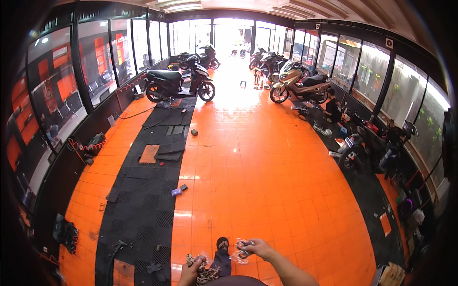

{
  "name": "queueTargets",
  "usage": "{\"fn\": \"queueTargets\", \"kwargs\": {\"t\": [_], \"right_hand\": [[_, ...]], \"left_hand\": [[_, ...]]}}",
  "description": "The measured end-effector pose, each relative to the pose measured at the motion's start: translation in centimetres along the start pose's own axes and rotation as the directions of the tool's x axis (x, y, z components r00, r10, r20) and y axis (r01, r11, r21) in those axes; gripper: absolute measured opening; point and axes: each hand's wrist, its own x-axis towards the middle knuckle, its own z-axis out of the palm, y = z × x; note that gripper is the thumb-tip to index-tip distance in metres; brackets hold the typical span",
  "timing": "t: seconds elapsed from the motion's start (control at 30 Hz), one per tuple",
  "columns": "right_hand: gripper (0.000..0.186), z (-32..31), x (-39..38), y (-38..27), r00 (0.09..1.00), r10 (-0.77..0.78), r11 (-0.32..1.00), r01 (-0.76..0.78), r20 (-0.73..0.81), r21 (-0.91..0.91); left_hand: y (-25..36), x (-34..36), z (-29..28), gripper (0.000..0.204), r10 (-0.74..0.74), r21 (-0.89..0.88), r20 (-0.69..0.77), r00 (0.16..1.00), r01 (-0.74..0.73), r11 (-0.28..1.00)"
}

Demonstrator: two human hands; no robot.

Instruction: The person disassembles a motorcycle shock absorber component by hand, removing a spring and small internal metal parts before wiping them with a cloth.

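Note:
My left hand (190, 271) is closed at the lower edge, gripping a leopard-print cloth (209, 275). A bit of clear plastic shows by its fingertips. To the right, my right hand (260, 249) pinches a clear plastic packet (237, 258) with dark ring-shaped parts (244, 254) inside; their exact kind is too small to tell. The two hands are apart, on either side of my dark trouser leg and a sandalled foot (222, 243).
Orange tiled floor (267, 181) runs ahead, with black matting (138, 200) on the left. A dark scooter (179, 81) and a gold scooter (300, 86) stand farther off. At right, people work beside a partly dismantled motorcycle (353, 152). A purple box (176, 192) lies on the floor.

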Motion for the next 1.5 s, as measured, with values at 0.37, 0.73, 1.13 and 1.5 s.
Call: {"fn": "queueTargets", "kwargs": {"t": [0.37,0.73,1.13,1.5], "right_hand": [[0.023,-16.6,27.7,-26.9,0.978,-0.200,0.731,0.192,-0.063,0.654],[0.040,-39.7,58.6,-51.0,0.958,-0.189,0.881,0.263,-0.217,0.392],[0.042,-55.2,94.6,-72.0,0.989,-0.016,0.978,0.047,0.149,-0.204],[0.036,-89.3,122.5,-81.0,0.626,-0.053,0.948,-0.213,-0.778,-0.236]], "left_hand": [[28.0,43.0,30.6,0.024,0.205,0.233,0.535,0.819,-0.377,0.896],[39.1,75.1,52.7,0.015,0.090,0.288,0.550,0.830,-0.289,0.913],[51.9,108.1,65.1,0.056,-0.033,0.163,0.317,0.948,-0.020,0.986],[76.4,151.8,89.3,0.039,0.006,0.319,0.418,0.908,-0.153,0.935]]}}
